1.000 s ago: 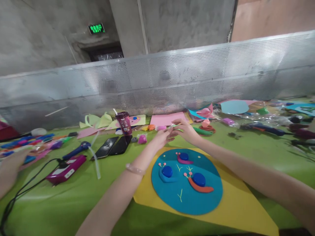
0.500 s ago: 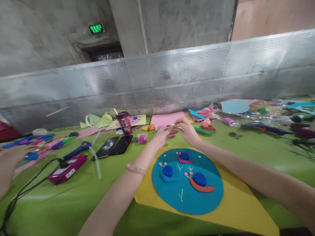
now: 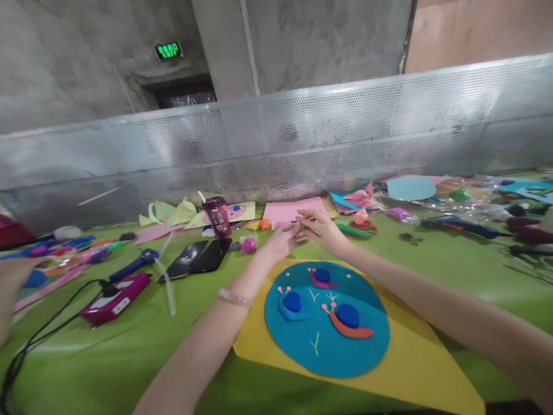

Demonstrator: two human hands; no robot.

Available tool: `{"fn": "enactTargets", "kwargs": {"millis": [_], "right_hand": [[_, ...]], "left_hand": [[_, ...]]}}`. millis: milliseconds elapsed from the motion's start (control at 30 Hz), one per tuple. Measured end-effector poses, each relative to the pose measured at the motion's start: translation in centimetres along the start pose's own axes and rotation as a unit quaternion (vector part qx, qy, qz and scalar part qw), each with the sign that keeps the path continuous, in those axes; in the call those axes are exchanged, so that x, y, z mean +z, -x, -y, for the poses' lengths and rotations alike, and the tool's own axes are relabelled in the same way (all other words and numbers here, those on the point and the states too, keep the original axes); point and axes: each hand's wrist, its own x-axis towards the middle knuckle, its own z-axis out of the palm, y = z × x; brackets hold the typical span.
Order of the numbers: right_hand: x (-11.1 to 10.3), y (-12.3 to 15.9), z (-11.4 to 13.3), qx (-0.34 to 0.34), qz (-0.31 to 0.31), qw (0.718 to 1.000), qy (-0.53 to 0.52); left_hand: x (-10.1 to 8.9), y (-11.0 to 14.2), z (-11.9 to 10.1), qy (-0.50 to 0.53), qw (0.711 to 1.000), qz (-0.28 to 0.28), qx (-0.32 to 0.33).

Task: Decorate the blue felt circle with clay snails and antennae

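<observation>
My left hand (image 3: 285, 239) and my right hand (image 3: 322, 231) meet fingertip to fingertip above the table, just beyond a round teal board (image 3: 298, 351). Their fingers are pinched together; a speck of green shows between them, too small to name. The board lies on a yellow sheet (image 3: 425, 363). On it are three clay snails with blue round shells: a purple one (image 3: 322, 283), a blue one (image 3: 294, 314) and an orange one (image 3: 352, 331). Thin light-green grass strands (image 3: 316, 344) and small pale dots are also on the board.
Left stand a purple cup with a straw (image 3: 218, 218), two dark phones (image 3: 211, 256), a purple power box (image 3: 114, 300) and a blue glue gun (image 3: 133, 265). Pink paper (image 3: 296, 210) and green clay (image 3: 356, 230) lie behind my hands. Another person's arm (image 3: 11, 288) reaches in.
My hands stay together in nearly the same place; the fingers of my right hand have spread slightly and shifted. The other person's arm at the left has moved further left.
</observation>
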Motion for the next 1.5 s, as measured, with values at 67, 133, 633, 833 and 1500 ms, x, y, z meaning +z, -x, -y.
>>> {"fn": "enactTargets", "kwargs": {"millis": [67, 133, 633, 833, 1500], "right_hand": [[0.1, 0.0, 0.1, -0.011, 0.007, 1.000, 0.019], [0.3, 0.0, 0.1, -0.011, 0.007, 0.999, 0.036], [-0.2, 0.1, -1.5, 0.087, -0.087, 0.992, 0.028], [-0.8, 0.2, -2.3, 0.157, -0.115, 0.981, -0.007], [0.2, 0.2, -1.4, 0.101, -0.020, 0.994, -0.030]], "left_hand": [[-0.1, 0.0, 0.0, -0.002, 1.000, 0.000, -0.004], [-0.2, 0.0, 0.1, -0.011, 1.000, -0.002, -0.007], [-0.3, -0.1, -0.5, -0.070, 0.997, -0.043, 0.000], [-0.6, 0.0, -0.4, -0.099, 0.994, -0.051, 0.000], [-0.9, -0.3, 0.2, -0.120, 0.991, -0.061, 0.013]]}}
